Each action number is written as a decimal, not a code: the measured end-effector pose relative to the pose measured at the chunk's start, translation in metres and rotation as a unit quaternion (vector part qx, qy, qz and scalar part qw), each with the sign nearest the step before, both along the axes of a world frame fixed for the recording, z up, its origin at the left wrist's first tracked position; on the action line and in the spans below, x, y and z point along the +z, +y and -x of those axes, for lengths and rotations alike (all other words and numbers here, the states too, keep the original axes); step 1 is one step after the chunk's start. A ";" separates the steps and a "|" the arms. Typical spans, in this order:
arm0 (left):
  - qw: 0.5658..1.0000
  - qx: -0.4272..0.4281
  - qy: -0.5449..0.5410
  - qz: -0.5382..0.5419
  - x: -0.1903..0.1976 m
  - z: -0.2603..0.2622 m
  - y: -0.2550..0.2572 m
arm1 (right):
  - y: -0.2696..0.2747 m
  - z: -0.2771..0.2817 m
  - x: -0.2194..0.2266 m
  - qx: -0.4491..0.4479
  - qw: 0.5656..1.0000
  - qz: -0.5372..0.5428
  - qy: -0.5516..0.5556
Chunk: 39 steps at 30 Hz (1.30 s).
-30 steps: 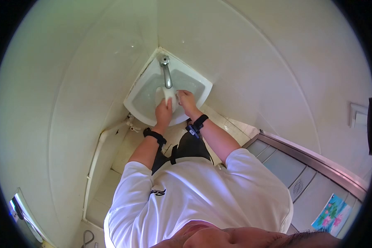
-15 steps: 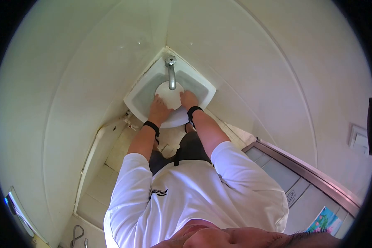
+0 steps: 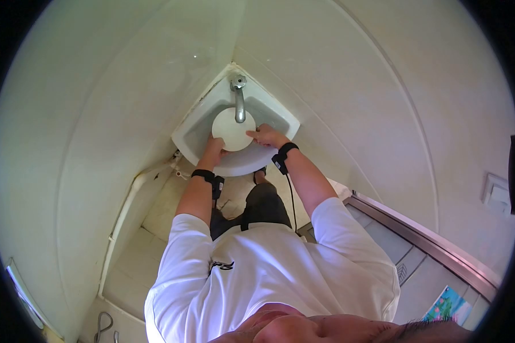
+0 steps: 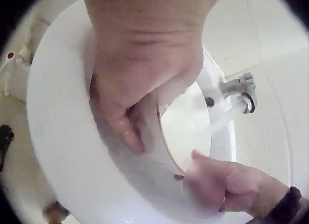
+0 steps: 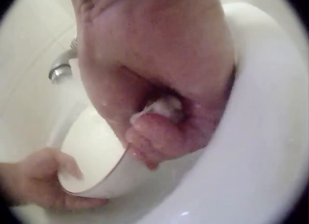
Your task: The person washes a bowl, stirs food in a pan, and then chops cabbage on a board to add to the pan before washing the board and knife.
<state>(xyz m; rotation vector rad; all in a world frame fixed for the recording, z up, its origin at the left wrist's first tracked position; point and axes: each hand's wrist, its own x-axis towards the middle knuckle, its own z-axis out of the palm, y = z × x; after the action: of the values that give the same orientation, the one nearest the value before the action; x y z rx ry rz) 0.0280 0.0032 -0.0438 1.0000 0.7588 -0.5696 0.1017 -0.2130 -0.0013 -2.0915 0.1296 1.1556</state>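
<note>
A round white bowl [image 3: 233,130] sits under the curved metal faucet [image 3: 240,106] in the corner washbasin. My left hand [image 3: 213,151] grips its near left edge, its thumb over the rim and fingers beneath, as the right wrist view shows. At the opposite edge is my right hand [image 3: 268,136], fingers curled round a small white wad [image 5: 166,108] partly hidden in the palm. Its fingertips are right at the bowl's rim. Water streams from the faucet in the left wrist view and falls toward the bowl.
The white washbasin [image 3: 229,167] fits into the corner between two pale walls. Below its left side are a small valve [image 3: 183,174] and a white pipe [image 3: 123,197]. A framed sliding door [image 3: 429,243] stands at the right.
The bowl has turned from tilted on edge to face up under the faucet. Both hands have shifted round its rim, the left now lower at the left edge, the right at the right edge.
</note>
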 end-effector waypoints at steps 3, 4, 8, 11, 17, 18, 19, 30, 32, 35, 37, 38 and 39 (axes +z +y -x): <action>1.000 0.013 0.013 -0.011 -0.001 0.006 -0.007 | 0.007 0.023 0.021 -0.006 0.968 0.041 -0.246; 0.999 0.009 0.001 -0.052 0.008 0.009 -0.009 | 0.012 0.032 0.026 0.006 0.906 0.066 -0.417; 0.995 0.006 -0.007 -0.104 0.037 0.004 -0.015 | 0.017 0.038 -0.013 0.269 0.796 0.048 -0.540; 0.995 0.048 -0.023 -0.089 0.072 0.004 -0.026 | 0.019 0.056 -0.016 0.369 0.753 0.162 -0.520; 0.980 0.173 -0.073 -0.060 0.013 0.014 -0.055 | 0.059 0.077 0.014 0.265 0.956 0.006 -0.126; 0.981 0.173 -0.071 -0.061 0.015 0.016 -0.053 | 0.060 0.081 0.014 0.201 0.966 -0.028 -0.160; 0.983 0.174 -0.054 -0.038 0.017 0.015 -0.051 | 0.061 0.082 0.013 0.137 0.969 -0.062 -0.196; 0.994 -0.059 -0.010 -0.091 0.063 -0.001 -0.020 | 0.023 0.055 0.044 0.354 0.872 0.004 -0.337; 0.995 0.047 -0.038 -0.082 0.058 0.008 -0.037 | 0.052 0.071 0.049 0.263 0.910 -0.004 -0.319; 0.988 0.103 -0.087 -0.078 -0.001 0.013 -0.041 | 0.072 0.093 0.043 0.061 0.947 -0.039 -0.313; 0.996 0.052 -0.042 -0.059 0.041 0.008 -0.021 | 0.064 0.099 0.039 0.131 0.947 -0.035 -0.290; 0.999 -0.002 0.004 -0.038 0.060 0.008 -0.012 | 0.052 0.099 0.038 0.130 0.948 -0.035 -0.288; 0.999 -0.002 0.002 -0.037 0.065 0.005 -0.006 | 0.033 0.090 0.037 0.242 0.915 -0.028 -0.320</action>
<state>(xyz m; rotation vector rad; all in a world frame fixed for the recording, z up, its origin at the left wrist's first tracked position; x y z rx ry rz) 0.0235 -0.0029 0.0213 1.0695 0.7870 -0.5497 0.0120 -0.1795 0.0355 -2.4064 -0.7581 0.6511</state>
